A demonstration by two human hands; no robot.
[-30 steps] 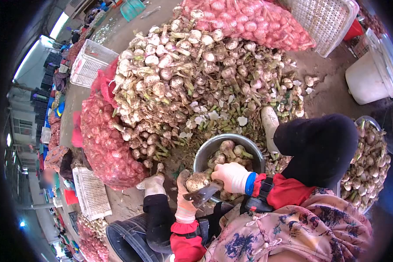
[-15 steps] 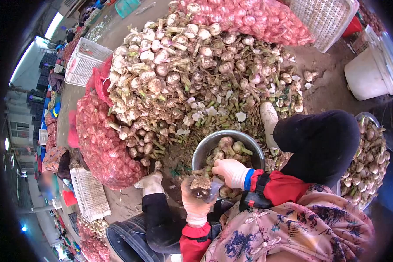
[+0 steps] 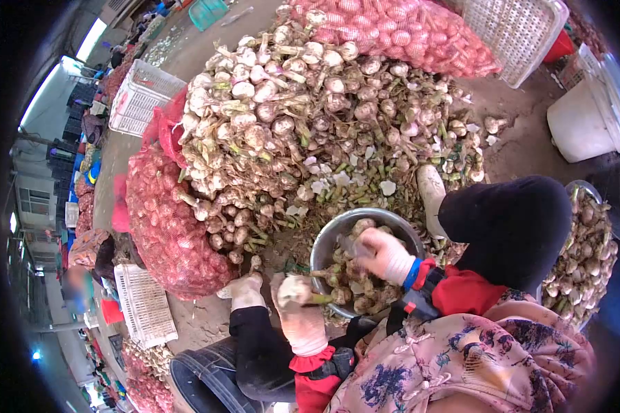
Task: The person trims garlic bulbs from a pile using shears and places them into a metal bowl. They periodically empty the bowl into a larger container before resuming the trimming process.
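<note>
My left hand (image 3: 300, 322), in a pale glove, is closed around a garlic bulb (image 3: 295, 290) beside the bowl's left rim. The bulb's green stem points right, towards the bowl. Over the metal bowl (image 3: 318, 256) is my right hand (image 3: 387, 257), also gloved and smeared by motion. Its fingers are curled around a grey, blade-like tool (image 3: 352, 246), too blurred to make out fully. Inside the bowl lie several garlic bulbs (image 3: 368, 292) with short stems.
A large heap of garlic (image 3: 269, 124) spreads beyond the bowl. Red mesh sacks (image 3: 172, 227) flank it, with white crates (image 3: 145, 303) nearby. A dark bucket (image 3: 203, 375) stands at lower left, a white bucket (image 3: 582, 120) at right. My knees and feet surround the bowl.
My right hand has moved up and right, away from the left hand and over the bowl. The left hand has turned the garlic bulb so its stem shows. The view has shifted slightly.
</note>
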